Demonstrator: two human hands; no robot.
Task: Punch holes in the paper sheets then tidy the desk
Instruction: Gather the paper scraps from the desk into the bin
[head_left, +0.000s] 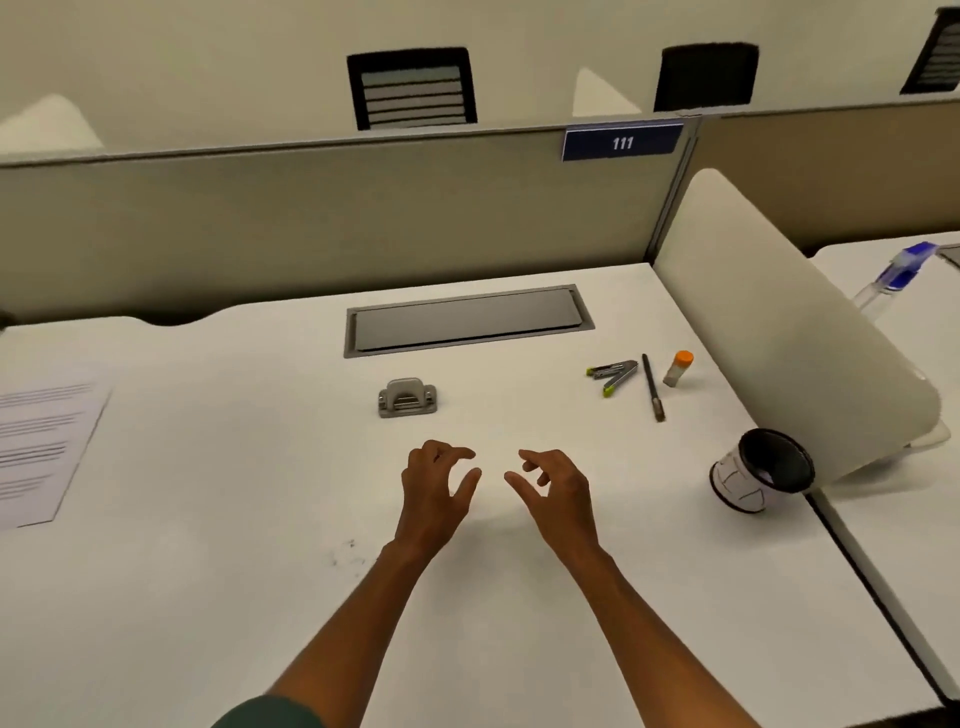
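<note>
While both forearms are reaching up from the bottom edge of the frame over the white desk (208, 597), the left hand (434, 486) and the right hand (556, 491) are hovering side by side near the centre, palms turned toward each other, fingers loosely curled and gripping nothing; whether the fingertips are touching the desktop cannot be told. A dark green sleeve (270, 714) is showing at the bottom edge, left of centre. To the right of the hands, a black-rimmed cup (761, 478) with a white patterned wall is lying tipped on its side, its mouth facing the camera, just beside the foot of a white side divider (779, 322). Just above the hands, the grey hole punch (407, 397) is sitting alone at mid-frame, well apart from the paper sheets (44, 447), which are lying flat at the left edge of the frame, printed lines facing up. Toward the right of the frame, a stapler (613, 374) with yellow-green tips, a dark pen (653, 387) and a glue stick (678, 368) with an orange cap are lying near one another in a loose row. Farther up, a grey cable hatch (467, 319) is sitting set into the desk. Beyond it, a beige partition (311, 218) is carrying a blue tag (622, 141) reading 111, with black chair backs (413, 88) showing above it.
</note>
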